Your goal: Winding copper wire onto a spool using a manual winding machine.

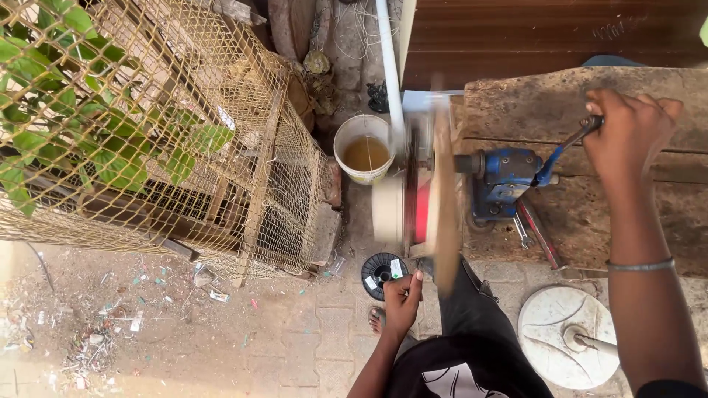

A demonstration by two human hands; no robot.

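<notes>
Bucket (pixel 363 151) and wire cage (pixel 243 169) crowd the blurred spinning wheel (pixel 442 199).

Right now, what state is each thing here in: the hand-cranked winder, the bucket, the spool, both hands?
Blue hand-cranked winder: bolted on bench, wheel blurred, spinning.
Right hand: gripping the crank handle.
Left hand: closed, raised below the wheel; contents unclear.
White plastic bucket: upright, holding brownish liquid.
Black spool: lying flat on pavement.

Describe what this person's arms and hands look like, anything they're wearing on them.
Both forearms are bare, with no gloves on the left hand or right hand. A thin silver bangle circles the right wrist. A dark sleeve edge shows at the right upper arm.
</notes>
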